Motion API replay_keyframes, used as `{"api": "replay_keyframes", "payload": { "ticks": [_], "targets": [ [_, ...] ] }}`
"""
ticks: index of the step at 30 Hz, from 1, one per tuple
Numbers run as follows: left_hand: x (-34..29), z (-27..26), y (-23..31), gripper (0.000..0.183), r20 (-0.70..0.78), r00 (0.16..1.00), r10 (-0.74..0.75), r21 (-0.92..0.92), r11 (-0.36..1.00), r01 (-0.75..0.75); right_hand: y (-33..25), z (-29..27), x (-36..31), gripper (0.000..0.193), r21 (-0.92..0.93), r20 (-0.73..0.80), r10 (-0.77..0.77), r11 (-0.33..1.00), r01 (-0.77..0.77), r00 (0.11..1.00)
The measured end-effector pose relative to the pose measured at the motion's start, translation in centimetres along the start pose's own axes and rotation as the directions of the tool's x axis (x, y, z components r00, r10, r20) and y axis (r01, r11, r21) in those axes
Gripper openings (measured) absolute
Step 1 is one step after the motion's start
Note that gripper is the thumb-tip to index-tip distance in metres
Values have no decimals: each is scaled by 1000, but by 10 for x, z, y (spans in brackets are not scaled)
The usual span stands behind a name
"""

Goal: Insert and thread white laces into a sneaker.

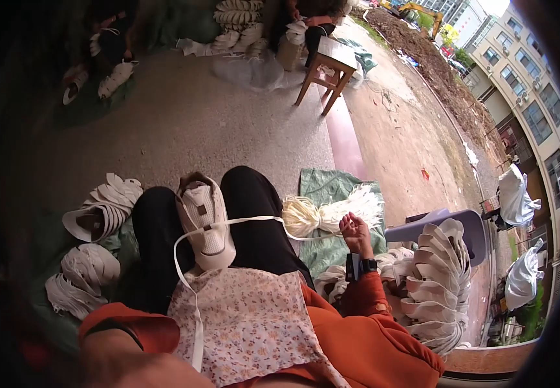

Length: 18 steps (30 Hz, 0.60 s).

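1. Right hand [355, 234]: raised beside the lap, palm up with the fingers partly curled, next to the lace bundle; whether it grips the lace cannot be told.
2. Left hand [154, 372]: blurred and cut off at the lower edge, well apart from the right; its fingers are out of sight, so its hold cannot be told.
3. Flat white shoelace [247, 220]: crosses the shoe, one length reaching toward the right hand, the other looping down over the apron toward the left hand.
4. Off-white sneaker [210, 239]: lies between the thighs, sole down, toe toward the person.
5. Floral apron [247, 323]: covers the lap below the toe, over black trousers [252, 194].
6. Lace bundle [344, 211]: cream and white, gathered at the middle, on a green woven sheet [322, 182].
7. Nested shoe uppers: a tall stack [438, 284] at the right, before a lilac plastic chair [474, 236]; more piles [91, 268] at the left.
8. Farther ahead: a wooden stool [335, 55] and two other people, with shoe parts near them.
9. Outside, upper right: a yellow excavator [422, 11] and a pale building [519, 64].
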<state>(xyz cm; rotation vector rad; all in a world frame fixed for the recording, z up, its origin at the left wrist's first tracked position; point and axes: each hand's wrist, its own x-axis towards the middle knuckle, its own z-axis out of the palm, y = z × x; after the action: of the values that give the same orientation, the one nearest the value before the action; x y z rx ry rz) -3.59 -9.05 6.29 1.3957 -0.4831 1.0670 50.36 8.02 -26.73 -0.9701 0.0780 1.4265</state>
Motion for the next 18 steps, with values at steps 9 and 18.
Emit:
{"api": "replay_keyframes", "payload": {
  "ticks": [9, 18],
  "targets": [
    [113, -13, -39, 19, 272, 962, 10, -369, 924, 94, 12, 5, -10, 16, -143, 77, 19, 990, -8, 997],
    [100, 13, -36, 26, -86, 993, 75, -296, 950, -97, 24, 2, -19, 14, -150, 193, 61, 988, -33, 979]
  ]
}}
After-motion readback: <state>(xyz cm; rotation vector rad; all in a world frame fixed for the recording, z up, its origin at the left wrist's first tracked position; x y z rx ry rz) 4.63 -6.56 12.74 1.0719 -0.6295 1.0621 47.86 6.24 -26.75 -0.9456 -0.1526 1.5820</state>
